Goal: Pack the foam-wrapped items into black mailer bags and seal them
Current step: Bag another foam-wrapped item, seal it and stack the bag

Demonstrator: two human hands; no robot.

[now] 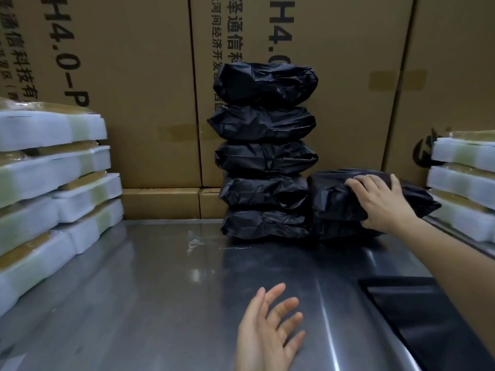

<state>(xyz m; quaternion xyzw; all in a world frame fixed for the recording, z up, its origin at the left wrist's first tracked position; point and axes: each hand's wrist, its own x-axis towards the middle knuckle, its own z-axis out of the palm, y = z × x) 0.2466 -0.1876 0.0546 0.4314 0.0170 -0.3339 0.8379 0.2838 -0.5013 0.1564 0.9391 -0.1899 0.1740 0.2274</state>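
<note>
Right hand [380,202] spread over the near right corner of a crumpled black plastic mailer parcel [340,199], fingers draped across its top, thumb wrapped down the near edge — a grasping grip on the bag. Parcel under the palm and to its left, seated on another black parcel [334,230] on the steel worktop [160,290], starting a second, lower column. Just left, touching or nearly so, a five-high stack of sealed black mailer parcels [263,151], leaned close to the tall brown cardboard cartons [139,103] at the far edge — likely placed there so the wall of cartons steadies the pile and finished work stays clear of the packing space.

Left hand [267,330] near, grip released, fingers straight and fanned, low over the bare worktop and holding nothing; touching the steel or not, cannot tell.

White foam-wrapped flat items banded with tape, stacked at the left [53,170] and at the right [463,188] — unpacked stock within reach of either hand. Flat empty black mailer bags [417,309] near right, probably laid ready for the next item.
</note>
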